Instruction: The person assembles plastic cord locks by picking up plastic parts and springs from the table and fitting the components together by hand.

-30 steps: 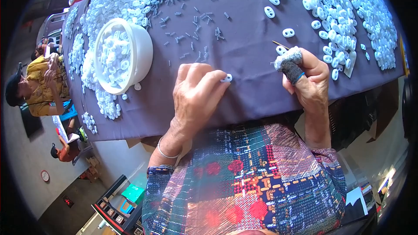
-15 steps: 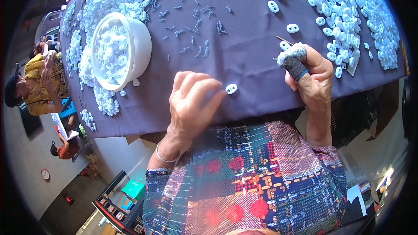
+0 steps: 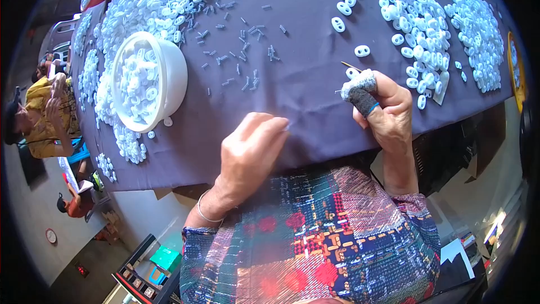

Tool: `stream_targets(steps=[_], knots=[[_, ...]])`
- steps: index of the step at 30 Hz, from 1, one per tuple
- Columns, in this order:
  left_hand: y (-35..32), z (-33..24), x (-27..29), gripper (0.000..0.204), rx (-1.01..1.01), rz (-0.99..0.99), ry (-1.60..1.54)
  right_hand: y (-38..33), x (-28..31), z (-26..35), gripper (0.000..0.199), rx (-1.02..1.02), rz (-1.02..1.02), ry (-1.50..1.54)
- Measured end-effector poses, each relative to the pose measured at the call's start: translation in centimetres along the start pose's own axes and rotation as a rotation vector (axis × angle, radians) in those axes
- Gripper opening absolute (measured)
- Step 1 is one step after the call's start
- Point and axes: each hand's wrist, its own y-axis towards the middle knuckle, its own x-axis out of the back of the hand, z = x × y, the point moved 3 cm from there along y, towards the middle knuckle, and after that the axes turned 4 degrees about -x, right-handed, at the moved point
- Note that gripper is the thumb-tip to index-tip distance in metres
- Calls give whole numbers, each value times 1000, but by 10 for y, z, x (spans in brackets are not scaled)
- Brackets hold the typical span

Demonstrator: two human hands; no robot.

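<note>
My left hand (image 3: 250, 149) is closed with fingers and thumb together over the near table. A sliver of a white oval two-hole cord lock piece (image 3: 287, 127) shows at its fingertips; the rest is hidden. On the right, my right hand (image 3: 388, 107) is closed too, with grey cloth finger covers (image 3: 363, 93) on thumb and forefinger. From their tips pokes a small metal spring (image 3: 338, 91). A thin brownish pointed stick (image 3: 351, 66) sticks out behind that hand, beside a white oval piece (image 3: 352, 73); how it is held cannot be seen.
At left, a white tub (image 3: 177, 76) holds white pieces, with a heap (image 3: 135, 8) around it. Loose springs (image 3: 244, 50) are scattered mid-table. More two-hole pieces (image 3: 416, 28) and smaller white parts (image 3: 478, 34) lie at right. A person in yellow (image 3: 42, 101) sits beyond the left edge.
The white oval piece that lay by my left fingertips is off the cloth and in that hand's pinch. My right hand keeps its hold. The whole view has shifted slightly.
</note>
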Motion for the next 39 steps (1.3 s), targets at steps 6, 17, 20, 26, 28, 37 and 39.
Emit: stream_targets(steps=[6,17,20,26,28,37,39], knots=[[-15,12,7,15,754,-189,-868,-4,-13,12,13,65,50,-225],[-28,15,-5,11,865,-155,-1301,-3,-62,11,11,88,301,-258],[-30,15,-6,10,875,-151,-1336,-3,-63,10,13,92,306,-280],[-31,16,-6,10,849,-167,-1314,-3,-63,8,15,51,302,-287],[-31,17,-9,10,841,-179,-1310,-3,-63,7,15,57,296,-290],[-30,16,-10,11,831,-197,-1292,-2,-64,6,14,80,291,-322],[-30,16,-10,11,833,-198,-1289,-1,-63,6,15,88,286,-327]])
